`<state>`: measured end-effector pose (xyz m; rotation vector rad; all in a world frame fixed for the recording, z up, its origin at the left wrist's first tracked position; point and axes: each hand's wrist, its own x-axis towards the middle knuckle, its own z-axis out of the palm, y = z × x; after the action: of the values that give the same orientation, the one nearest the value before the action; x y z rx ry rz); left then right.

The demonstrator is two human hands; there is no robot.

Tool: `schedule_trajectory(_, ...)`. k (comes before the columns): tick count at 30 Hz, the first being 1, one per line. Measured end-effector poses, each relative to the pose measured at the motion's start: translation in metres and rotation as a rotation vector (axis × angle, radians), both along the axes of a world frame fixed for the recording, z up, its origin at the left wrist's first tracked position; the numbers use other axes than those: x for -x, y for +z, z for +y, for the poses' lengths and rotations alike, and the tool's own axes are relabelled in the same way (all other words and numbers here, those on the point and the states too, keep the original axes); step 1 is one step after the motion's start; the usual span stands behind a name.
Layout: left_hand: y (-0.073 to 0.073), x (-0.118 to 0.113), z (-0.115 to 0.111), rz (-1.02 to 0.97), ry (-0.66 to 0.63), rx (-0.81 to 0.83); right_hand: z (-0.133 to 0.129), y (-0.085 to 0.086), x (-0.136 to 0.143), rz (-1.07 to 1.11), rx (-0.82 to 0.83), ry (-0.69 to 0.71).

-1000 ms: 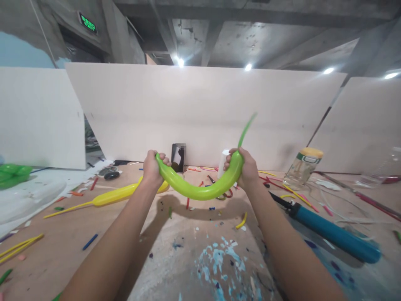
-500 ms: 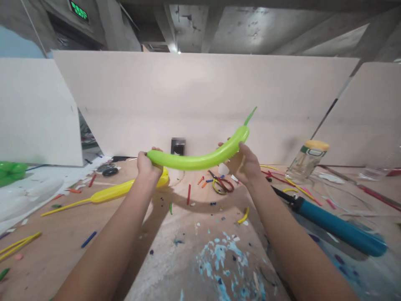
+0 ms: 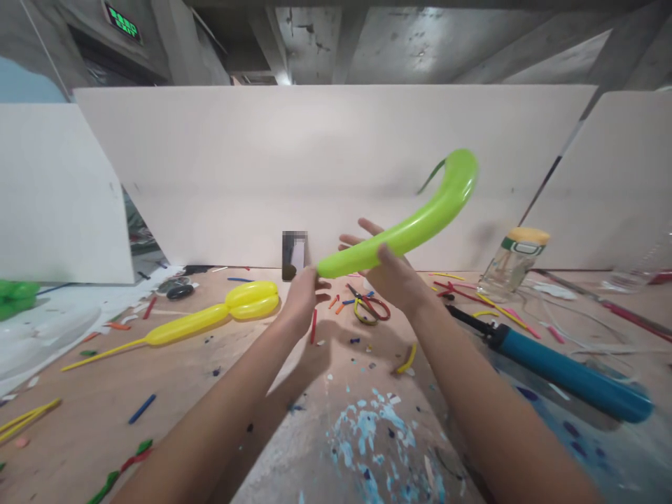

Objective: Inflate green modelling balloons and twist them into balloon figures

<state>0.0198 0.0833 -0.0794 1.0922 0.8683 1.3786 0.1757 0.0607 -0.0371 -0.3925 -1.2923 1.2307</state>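
Note:
A long lime-green balloon point(image 3: 420, 227) is stretched between my hands above the table, its far end curling up to the right with a thin uninflated tail. My left hand point(image 3: 302, 297) pinches the tied end. Around the balloon's lower-middle part is my right hand point(image 3: 396, 276), thumb in front and fingers spread behind it. Below my hands on the table lie scissors point(image 3: 375, 309) with red and yellow handles. A twisted yellow balloon point(image 3: 189, 325) rests beyond my left forearm.
A teal hand pump point(image 3: 572, 374) lies to the right, near a yellow-lidded jar point(image 3: 513, 262). A phone point(image 3: 294, 255) leans against the white board point(image 3: 262, 161). Balloon scraps and blue paint flakes point(image 3: 367, 434) dot the table. Green balloons point(image 3: 18, 297) sit far left.
My left hand has moved right, toward my right hand, bringing the tied end with it. My right hand now sits farther from the tail, and the balloon's far end bends higher and right.

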Motion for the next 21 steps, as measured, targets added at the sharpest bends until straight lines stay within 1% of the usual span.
schedule_trajectory(2,0.0,-0.005,-0.009,0.194,-0.155,-0.108,-0.002,0.0,0.01,0.008,0.0,-0.029)
schedule_trajectory(4,0.001,-0.007,-0.017,0.349,-0.278,-0.203,-0.004,0.0,0.018,0.085,-0.007,-0.076)
schedule_trajectory(6,0.003,-0.008,-0.023,0.452,-0.351,-0.291,-0.007,0.001,0.022,0.167,0.015,-0.104)
schedule_trajectory(9,0.01,-0.007,-0.029,0.547,-0.42,-0.395,-0.012,0.004,0.022,0.222,0.062,-0.087)
schedule_trajectory(12,0.014,-0.004,-0.032,0.591,-0.442,-0.449,-0.015,0.007,0.02,0.217,0.083,-0.05)
schedule_trajectory(16,0.011,-0.001,-0.029,0.587,-0.434,-0.488,-0.017,0.012,0.017,0.259,0.111,-0.03)
schedule_trajectory(21,0.007,0.0,-0.025,0.602,-0.283,-0.478,-0.02,0.017,0.012,0.326,0.156,-0.013)
